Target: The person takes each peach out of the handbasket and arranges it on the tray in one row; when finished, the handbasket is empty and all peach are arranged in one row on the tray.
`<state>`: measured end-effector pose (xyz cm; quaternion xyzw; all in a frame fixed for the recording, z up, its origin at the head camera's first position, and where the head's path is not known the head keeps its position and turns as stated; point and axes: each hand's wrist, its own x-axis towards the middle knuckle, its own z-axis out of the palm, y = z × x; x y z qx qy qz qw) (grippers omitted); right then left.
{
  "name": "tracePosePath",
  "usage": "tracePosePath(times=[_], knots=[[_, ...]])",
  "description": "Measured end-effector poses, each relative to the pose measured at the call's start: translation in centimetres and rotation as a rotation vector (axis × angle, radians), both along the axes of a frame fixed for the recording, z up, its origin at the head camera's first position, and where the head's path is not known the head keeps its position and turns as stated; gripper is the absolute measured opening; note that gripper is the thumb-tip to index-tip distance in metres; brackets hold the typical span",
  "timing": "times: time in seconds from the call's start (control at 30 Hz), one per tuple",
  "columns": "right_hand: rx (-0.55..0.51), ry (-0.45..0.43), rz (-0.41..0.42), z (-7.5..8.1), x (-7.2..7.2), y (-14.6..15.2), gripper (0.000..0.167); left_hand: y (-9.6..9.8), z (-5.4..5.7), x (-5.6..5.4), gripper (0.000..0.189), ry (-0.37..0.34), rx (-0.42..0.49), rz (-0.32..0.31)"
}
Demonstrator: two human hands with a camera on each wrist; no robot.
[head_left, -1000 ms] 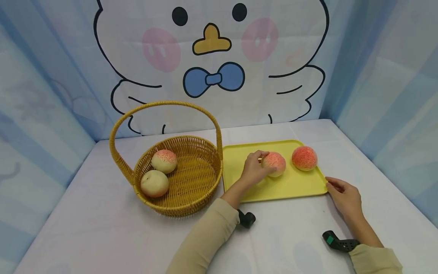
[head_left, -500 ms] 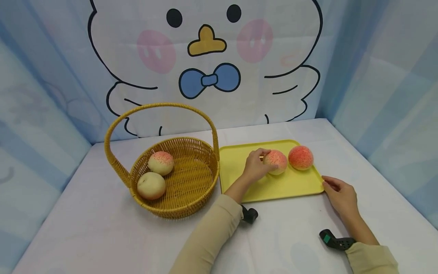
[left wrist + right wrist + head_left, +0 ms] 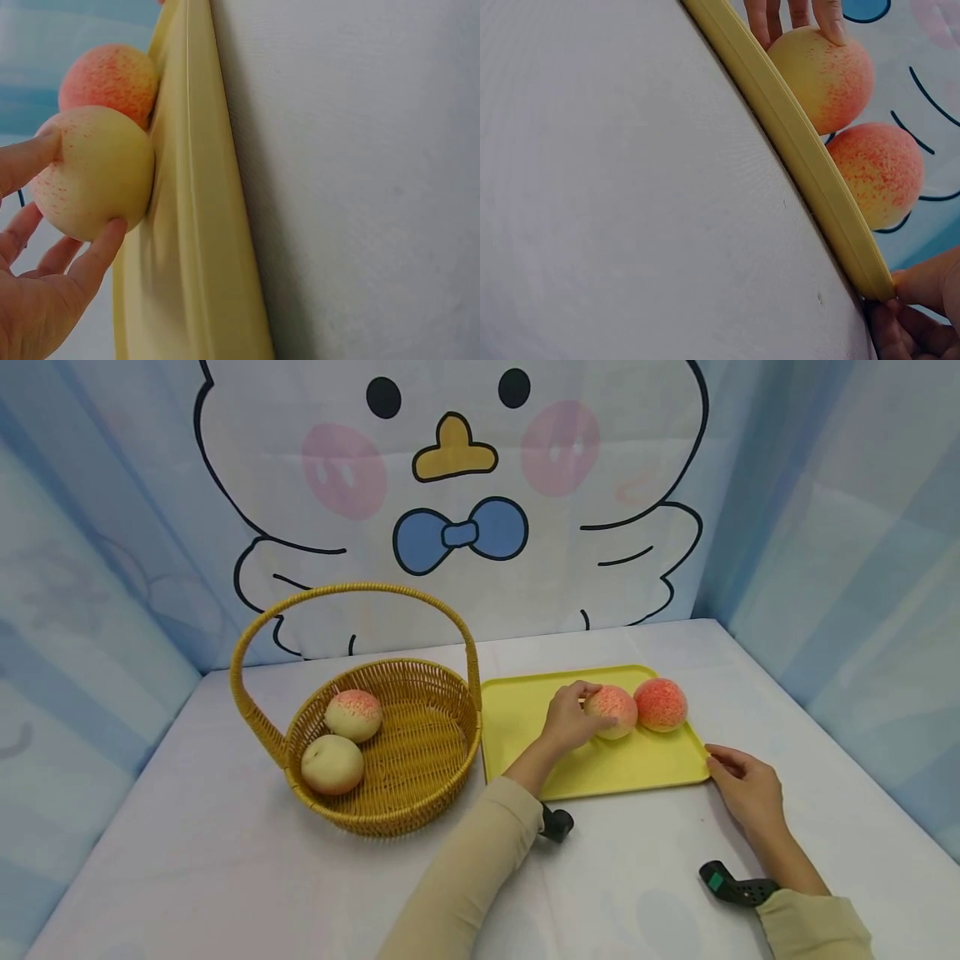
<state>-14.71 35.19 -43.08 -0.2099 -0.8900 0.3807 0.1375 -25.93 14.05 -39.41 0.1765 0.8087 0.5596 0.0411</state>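
Note:
My left hand (image 3: 573, 720) holds a pale pink-flecked peach (image 3: 612, 712) on the yellow tray (image 3: 517, 718). In the left wrist view, its thumb and fingertips spread around that peach (image 3: 97, 176). Right beside it lies a redder peach (image 3: 661, 705), close against it at the tray's right end. My right hand (image 3: 752, 793) pinches the tray's front right corner; in the right wrist view the thumb lies over the rim (image 3: 802, 165) and the fingers curl beneath. Two more peaches, one pink-topped (image 3: 353, 716) and one cream (image 3: 332, 765), rest in the wicker basket (image 3: 420, 768).
The basket stands left of the tray, close to its left edge, with a tall arched handle (image 3: 360, 587). A white cloth (image 3: 225, 860) covers the table. Behind it hangs a curtain (image 3: 555, 585) with a cartoon bird, and pale blue curtains flank both sides.
My left hand has moved the pale peach rightward across the tray until it is close against the redder one. The right hand stays at the tray corner. The head view has shifted slightly.

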Motion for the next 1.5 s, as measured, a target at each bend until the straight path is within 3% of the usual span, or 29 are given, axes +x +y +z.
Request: tracePosePath(times=[0.2,0.53,0.7,0.9,1.03,1.2,1.5], knots=[[-0.025,-0.026,-0.006,0.0,-0.2,-0.2,0.039,0.0,0.1,-0.1,0.048,0.021,-0.027,-0.009],[-0.013,-0.031,-0.009,0.3,0.0,-0.2,0.038,0.5,0.2,-0.1,0.049,-0.024,-0.036,0.0],[-0.021,-0.058,-0.016,0.1,-0.1,-0.3,0.039,0.1,0.3,0.4,0.056,-0.047,-0.037,0.004],[0.0,-0.052,-0.005,0.1,-0.2,-0.1,0.04,-1.1,1.7,1.4,0.054,-0.008,-0.045,-0.039],[0.01,-0.044,0.007,0.0,-0.2,0.0,0.041,-2.6,3.1,1.7,0.051,0.039,-0.063,-0.065],[0.014,-0.047,0.024,0.0,-0.2,0.2,0.043,-5.5,4.6,2.3,0.05,0.043,-0.008,-0.077],[0.009,-0.072,0.023,0.0,-0.2,0.2,0.043,-12.5,5.9,4.2,0.052,0.045,0.081,-0.142]])
